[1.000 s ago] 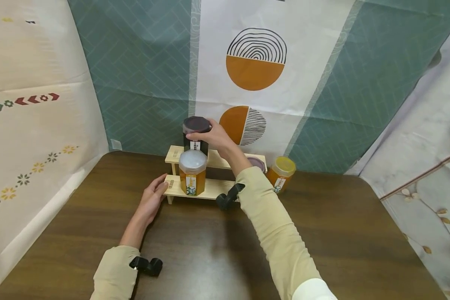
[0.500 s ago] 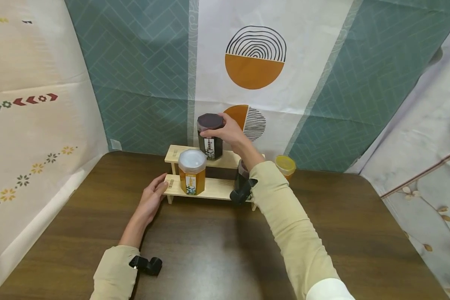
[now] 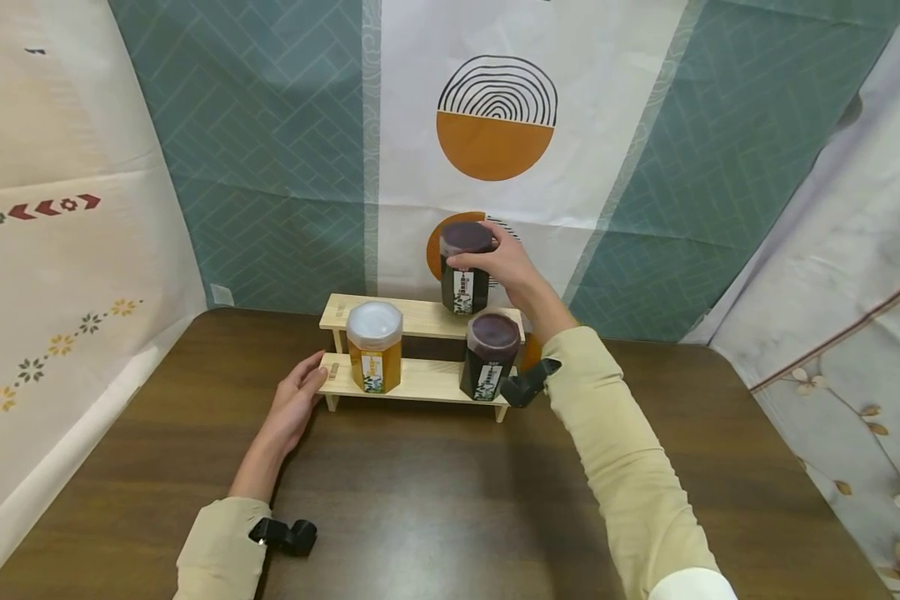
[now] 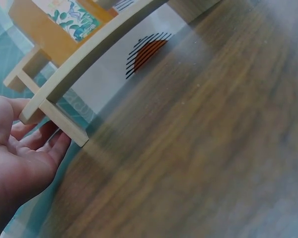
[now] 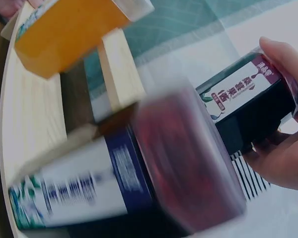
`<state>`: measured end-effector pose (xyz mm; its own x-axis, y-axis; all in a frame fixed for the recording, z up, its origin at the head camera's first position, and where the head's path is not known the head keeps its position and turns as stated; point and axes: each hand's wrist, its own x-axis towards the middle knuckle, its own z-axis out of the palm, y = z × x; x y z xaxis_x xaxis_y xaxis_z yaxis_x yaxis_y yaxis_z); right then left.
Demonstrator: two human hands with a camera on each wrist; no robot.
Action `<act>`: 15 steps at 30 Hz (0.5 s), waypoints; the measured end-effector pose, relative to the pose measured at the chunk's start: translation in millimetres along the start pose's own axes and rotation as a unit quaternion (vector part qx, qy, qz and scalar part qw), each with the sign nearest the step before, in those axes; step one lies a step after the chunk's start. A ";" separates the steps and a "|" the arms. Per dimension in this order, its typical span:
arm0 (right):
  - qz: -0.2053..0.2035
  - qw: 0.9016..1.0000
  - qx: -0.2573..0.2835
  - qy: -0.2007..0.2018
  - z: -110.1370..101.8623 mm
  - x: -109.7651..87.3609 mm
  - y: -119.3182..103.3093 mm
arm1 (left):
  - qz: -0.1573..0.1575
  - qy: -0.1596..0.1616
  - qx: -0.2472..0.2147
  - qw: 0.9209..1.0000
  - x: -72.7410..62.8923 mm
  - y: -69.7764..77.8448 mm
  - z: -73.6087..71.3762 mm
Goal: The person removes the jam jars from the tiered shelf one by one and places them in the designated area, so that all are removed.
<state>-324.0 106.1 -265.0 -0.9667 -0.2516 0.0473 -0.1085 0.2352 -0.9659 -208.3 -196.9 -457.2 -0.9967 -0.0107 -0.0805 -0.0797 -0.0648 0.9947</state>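
Note:
My right hand (image 3: 512, 260) grips a dark jar (image 3: 463, 287) near its purple lid, thumb in front. The jar is upright at the right part of the upper tier of a two-step wooden shelf (image 3: 427, 379); in the right wrist view its base is partly hidden behind a nearer jar. With my left hand (image 3: 294, 404) I hold the left end of the lower tier, thumb (image 4: 20, 106) at the board's end and fingers below. On that tier an amber jar (image 3: 375, 358) with a whitish lid stands at left, and a second dark jar (image 3: 489, 358) at right.
Behind my right wrist, an orange jar (image 3: 531, 350) shows only a sliver beside the shelf. A patterned cloth (image 3: 292, 167) hangs close behind the shelf. The brown wooden table (image 3: 420, 500) extends in front, with pale cloths at both sides.
My right hand has carried the dark jar from the upper tier's left end rightward along it. The lower dark jar has come into fuller view. My left hand keeps its hold on the shelf.

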 end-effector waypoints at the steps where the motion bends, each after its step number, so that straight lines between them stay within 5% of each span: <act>1: -0.003 1.000 0.006 0.001 -4.8 -0.8 2.0 | 0.000 0.000 0.001 1.000 0.1 -0.7 -0.2; 15: -0.018 0.999 0.041 0.015 -82.6 -22.7 35.7 | 0.016 -0.004 0.000 1.000 0.2 -2.0 -0.3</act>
<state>-325.1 197.7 -279.6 -0.9691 -0.2302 0.0885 -0.1247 0.1478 -0.9811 -208.4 -197.1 -459.3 -0.9989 -0.0041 -0.0477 -0.0473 -0.0650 0.9968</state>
